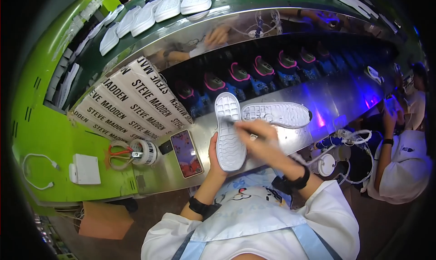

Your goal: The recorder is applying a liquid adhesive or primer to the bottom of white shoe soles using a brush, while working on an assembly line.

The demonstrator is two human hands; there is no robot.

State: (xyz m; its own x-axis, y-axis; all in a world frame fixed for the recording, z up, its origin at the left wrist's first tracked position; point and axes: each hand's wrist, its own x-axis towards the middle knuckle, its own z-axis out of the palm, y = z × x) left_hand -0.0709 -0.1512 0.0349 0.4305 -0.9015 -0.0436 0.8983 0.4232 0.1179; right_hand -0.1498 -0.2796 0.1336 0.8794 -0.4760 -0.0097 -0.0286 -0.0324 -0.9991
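My left hand (215, 154) is closed around the lower left edge of a white shoe sole (231, 146), which it holds upright over the metal bench edge. The sole's inside, with its grid and wavy ribs, faces me. In my right hand (262, 136), blurred by motion, is a slim dark-tipped tool (226, 120). Its tip is at the middle of the sole; its exact kind is too smeared to make out. Just behind the right hand, a second white sole (278, 114) lies on the bench with its ribbed inside up.
Shoe uppers with pink rims (238, 72) line a dark channel behind the bench. Left are a printed box (136, 96), tape rolls (146, 152), scissors (119, 154), a phone (186, 154) and a white charger (86, 169). A co-worker (399, 164) sits right, beside tubing and a white-lidded pot (326, 164).
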